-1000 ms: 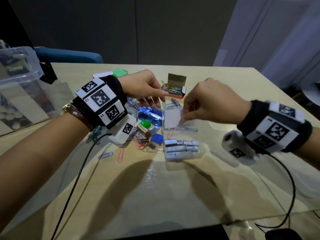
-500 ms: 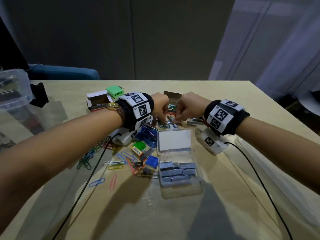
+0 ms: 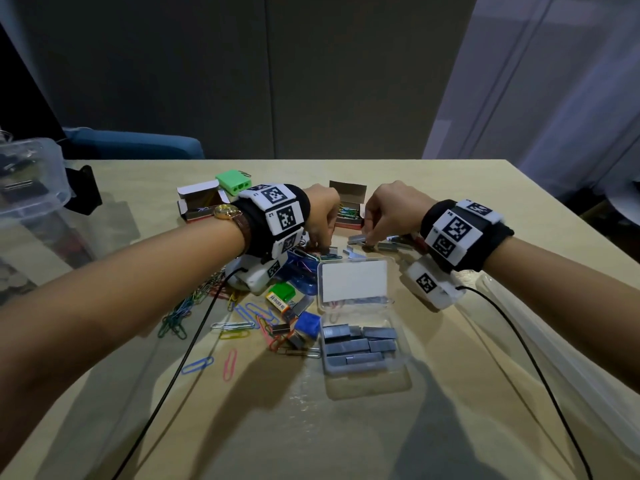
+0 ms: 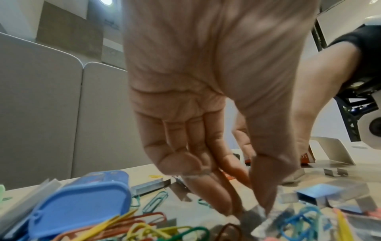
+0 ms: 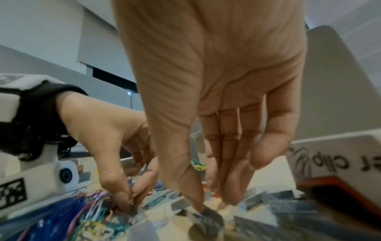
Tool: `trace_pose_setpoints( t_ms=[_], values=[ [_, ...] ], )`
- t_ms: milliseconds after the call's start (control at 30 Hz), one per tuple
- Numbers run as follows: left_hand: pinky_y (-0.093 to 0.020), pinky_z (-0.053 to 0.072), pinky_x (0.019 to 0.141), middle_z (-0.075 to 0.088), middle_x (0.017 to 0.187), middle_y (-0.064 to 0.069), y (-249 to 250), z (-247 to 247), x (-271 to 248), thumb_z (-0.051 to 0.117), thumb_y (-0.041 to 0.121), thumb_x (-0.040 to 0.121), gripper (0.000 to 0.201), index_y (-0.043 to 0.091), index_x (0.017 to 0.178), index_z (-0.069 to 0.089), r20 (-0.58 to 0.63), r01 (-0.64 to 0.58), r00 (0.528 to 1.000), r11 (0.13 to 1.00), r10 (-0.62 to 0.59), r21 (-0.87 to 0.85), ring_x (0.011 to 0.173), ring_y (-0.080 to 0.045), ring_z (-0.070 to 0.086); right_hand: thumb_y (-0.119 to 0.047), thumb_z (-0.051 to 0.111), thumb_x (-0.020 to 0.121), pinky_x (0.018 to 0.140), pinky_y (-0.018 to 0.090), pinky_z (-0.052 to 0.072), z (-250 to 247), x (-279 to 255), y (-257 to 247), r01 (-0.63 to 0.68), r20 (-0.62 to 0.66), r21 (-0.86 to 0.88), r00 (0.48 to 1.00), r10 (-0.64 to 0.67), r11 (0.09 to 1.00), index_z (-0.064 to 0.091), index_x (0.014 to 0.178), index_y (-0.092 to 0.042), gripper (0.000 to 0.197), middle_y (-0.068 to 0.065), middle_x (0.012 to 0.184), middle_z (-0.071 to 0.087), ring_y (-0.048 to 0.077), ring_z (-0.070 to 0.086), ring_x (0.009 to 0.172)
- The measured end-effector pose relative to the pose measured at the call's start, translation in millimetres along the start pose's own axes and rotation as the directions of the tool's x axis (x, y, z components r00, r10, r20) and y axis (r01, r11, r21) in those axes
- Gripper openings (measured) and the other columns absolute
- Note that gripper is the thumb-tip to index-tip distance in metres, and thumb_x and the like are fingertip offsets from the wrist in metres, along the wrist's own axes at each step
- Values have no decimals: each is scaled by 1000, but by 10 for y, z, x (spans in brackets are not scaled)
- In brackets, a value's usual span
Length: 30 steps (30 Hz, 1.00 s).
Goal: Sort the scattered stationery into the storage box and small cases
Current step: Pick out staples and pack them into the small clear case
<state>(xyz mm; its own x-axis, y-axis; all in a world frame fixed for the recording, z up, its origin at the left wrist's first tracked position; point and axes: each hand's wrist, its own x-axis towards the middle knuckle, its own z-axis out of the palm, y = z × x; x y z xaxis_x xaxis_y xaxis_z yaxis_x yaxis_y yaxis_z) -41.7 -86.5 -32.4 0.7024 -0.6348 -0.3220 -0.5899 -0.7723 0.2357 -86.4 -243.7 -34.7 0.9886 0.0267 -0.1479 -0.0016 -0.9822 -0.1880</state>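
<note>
An open clear small case (image 3: pixel 398 372) lies mid-table, several grey staple strips (image 3: pixel 360 344) in its tray, its lid (image 3: pixel 353 282) folded back. Loose staple strips (image 3: pixel 391 245) lie just beyond it. My left hand (image 3: pixel 320 239) reaches down there; in the left wrist view its thumb and forefinger (image 4: pixel 266 195) pinch a small grey staple strip (image 4: pixel 252 215) on the table. My right hand (image 3: pixel 369 239) is down beside it, thumb (image 5: pixel 191 187) and fingers closing on another staple strip (image 5: pixel 208 213). A blue case (image 3: pixel 301 273) sits under the left wrist.
Coloured paper clips (image 3: pixel 180 317) are scattered at the left and front. A paper clip box (image 3: pixel 348 209) stands open behind the hands, another open box (image 3: pixel 199 202) and a green block (image 3: pixel 233 180) further left. A clear storage box (image 3: pixel 31 178) is at the far left edge.
Both hands left the clear case's lid, moved beyond the case and lowered onto the loose staple strips. The case now lies open on the table.
</note>
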Motion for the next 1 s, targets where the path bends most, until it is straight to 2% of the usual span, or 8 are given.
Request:
trace_pose_setpoints(
  t_ms=[233,400,500,633,733,833,933,1000],
  values=[
    [-21,50,63,70,79,-2,2,39,11,82,17,75,25,5,95,72,23,0,1000,999,1,-32,74,-15,65,-31,83,74,61,24,45,79,-23,-58,115,3,-45,993,-115,992,75,90,-21,21,-5,84,69,11,60,74],
    [-27,52,79,69,81,0,4,68,10,77,13,79,17,7,95,75,63,-54,996,998,56,-35,76,-11,62,-24,79,76,62,28,50,70,-36,-92,97,-31,-113,994,-101,989,71,73,-24,8,-5,79,69,16,62,76],
    [-32,55,85,71,85,-3,-3,80,5,76,12,81,10,7,89,73,73,-79,994,996,82,-43,80,-14,65,-24,77,79,67,32,51,8,-59,-21,84,-68,-29,994,-86,996,71,74,-18,10,-1,79,69,17,62,75],
    [-36,56,85,70,90,-10,-12,53,-24,71,7,82,8,7,76,67,22,-71,997,997,72,-31,87,-23,65,-15,72,87,54,14,47,-104,-120,100,93,-111,198,991,-72,976,67,84,-13,6,1,78,69,5,65,62],
    [-24,56,65,69,84,-8,-72,-12,-63,70,7,84,6,1,84,68,-51,-56,998,983,47,-175,76,-16,64,-12,69,89,53,17,54,-181,-190,155,99,-147,459,989,-34,883,61,100,-9,14,6,77,71,2,68,57],
    [-15,51,52,69,75,-8,-149,-84,-135,67,3,86,6,-1,83,64,-67,-58,997,869,28,-491,64,-12,67,-17,68,90,55,19,54,-235,-230,181,117,-213,555,977,4,824,63,105,-7,19,7,79,72,3,70,64],
    [-15,53,51,69,82,-15,-186,-143,-224,58,0,92,2,1,92,59,-89,-52,996,615,-30,-787,61,-11,69,-22,66,92,58,20,56,-263,-247,181,120,-266,569,963,45,813,66,107,-5,22,5,82,72,9,70,75],
    [-16,54,53,66,94,-17,-219,-177,-269,52,1,96,17,7,110,59,-88,-43,993,441,-82,-897,67,-12,70,-23,62,95,52,14,51,-270,-263,159,138,-317,508,948,35,850,67,108,-6,22,4,84,70,7,66,76]
  ],
)
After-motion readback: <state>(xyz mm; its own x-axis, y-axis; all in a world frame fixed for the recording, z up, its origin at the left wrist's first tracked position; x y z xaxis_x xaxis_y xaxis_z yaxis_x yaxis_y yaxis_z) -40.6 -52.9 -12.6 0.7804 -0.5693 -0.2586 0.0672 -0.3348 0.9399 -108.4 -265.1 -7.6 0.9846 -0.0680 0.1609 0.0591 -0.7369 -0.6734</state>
